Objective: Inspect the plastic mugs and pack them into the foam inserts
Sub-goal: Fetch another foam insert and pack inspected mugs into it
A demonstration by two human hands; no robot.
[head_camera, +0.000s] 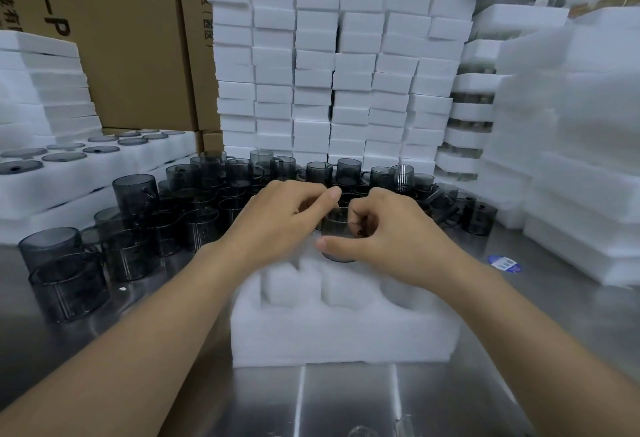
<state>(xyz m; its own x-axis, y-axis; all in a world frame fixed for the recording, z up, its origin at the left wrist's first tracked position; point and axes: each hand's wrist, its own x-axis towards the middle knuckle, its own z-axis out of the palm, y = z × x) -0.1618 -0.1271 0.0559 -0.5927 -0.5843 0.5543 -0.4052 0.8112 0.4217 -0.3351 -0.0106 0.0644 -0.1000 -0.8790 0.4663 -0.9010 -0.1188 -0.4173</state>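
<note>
Dark mug (337,228) at 12 o'clock end of foam insert (343,325). Left grip (277,225), right grip (391,239) both clasp it. Danger: crooked push may jam mug, tear soft foam.

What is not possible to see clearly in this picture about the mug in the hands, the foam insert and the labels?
Head view, the held mug: handle and most of the wall hidden by the left hand and right hand gripping it.
Head view, the foam insert: cavities blurred, their number unclear.
The blue label on the table: print too small.
The cardboard box: print cut off by the left edge.
</note>
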